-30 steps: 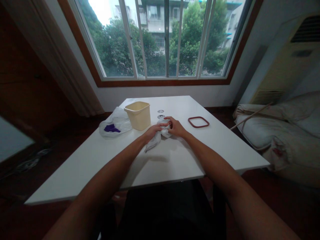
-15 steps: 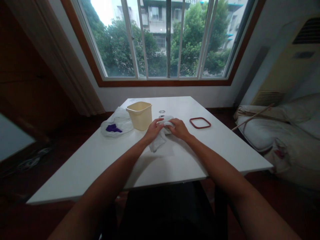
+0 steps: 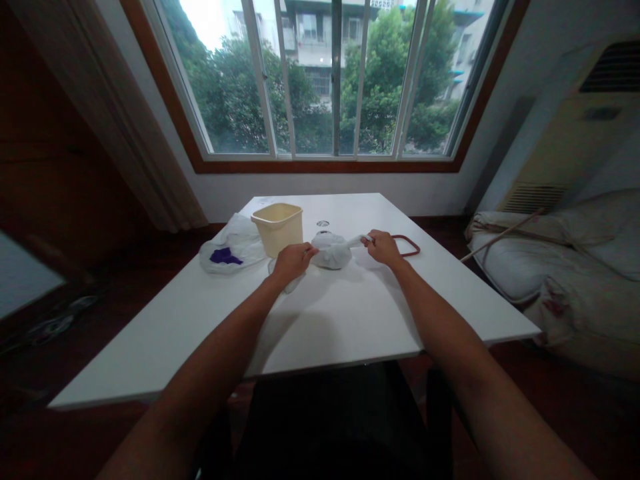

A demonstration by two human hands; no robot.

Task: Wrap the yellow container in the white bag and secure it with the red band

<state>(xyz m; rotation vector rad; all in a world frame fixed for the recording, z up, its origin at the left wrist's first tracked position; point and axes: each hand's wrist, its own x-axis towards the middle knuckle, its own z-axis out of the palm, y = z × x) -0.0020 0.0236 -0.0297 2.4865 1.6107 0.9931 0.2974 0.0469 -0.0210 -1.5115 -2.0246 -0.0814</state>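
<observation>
At far left of the white, smooth surface [image 3: 320,347], a translucent plastic bag [image 3: 239,232] with a dark purple, soft-looking piece [image 3: 225,256] is seen, and just beside it a cream, square-mouthed plastic bin [image 3: 278,233] is stood upright. Farther right, a bunched white, thin plastic bag [image 3: 332,255] is set on the surface between the hands. It would likely handle as light, soft and rather slippery, and the film could tear if strained; its contents cannot be made out. A hold seems best taken on the gathered ends rather than on the rounded middle. By the left hand [image 3: 294,260], fingers curled closed, the bag's left end is pinched, with loose film showing below. By the right hand [image 3: 383,247], likewise curled closed, the twisted right end is gripped. Beyond it, partly hidden, a dark red, rounded-square frame [image 3: 413,251] is laid flat.
</observation>
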